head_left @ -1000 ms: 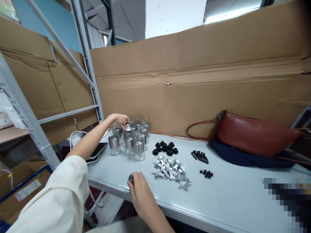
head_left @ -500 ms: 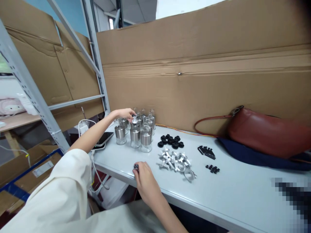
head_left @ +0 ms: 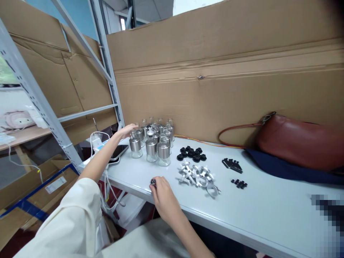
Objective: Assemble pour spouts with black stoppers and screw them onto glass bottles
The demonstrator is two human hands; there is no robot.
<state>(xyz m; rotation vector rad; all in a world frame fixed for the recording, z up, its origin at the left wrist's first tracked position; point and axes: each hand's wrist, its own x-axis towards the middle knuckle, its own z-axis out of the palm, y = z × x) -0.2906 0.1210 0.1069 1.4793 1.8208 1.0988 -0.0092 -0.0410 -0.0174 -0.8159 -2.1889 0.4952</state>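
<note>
My left hand (head_left: pixel 128 130) is stretched out to the left rear of a group of glass bottles with brushed-metal sleeves (head_left: pixel 135 145). Its fingers reach out flat by the neck of a rear-left bottle (head_left: pixel 139 133); whether they touch it I cannot tell. A silver spout-like fitting (head_left: pixel 151 132) sits at the top of a bottle in the middle of the group. Near the table's front edge, my right hand (head_left: pixel 164 195) is closed on a small dark, shiny part (head_left: pixel 153 182), mostly hidden by the fingers.
Black round caps (head_left: pixel 190 153), a pile of silver fittings (head_left: pixel 197 176), flat black pieces (head_left: pixel 232 165) and tiny black parts (head_left: pixel 239 184) lie on the table (head_left: pixel 268 208). A brown bag (head_left: pixel 295 143) rests at the right rear. A tablet (head_left: pixel 119 152) and cables are at the left.
My left hand has moved left, away from the silver fitting, which stays on its bottle. The right hand keeps its grip on the small part near the table edge.
</note>
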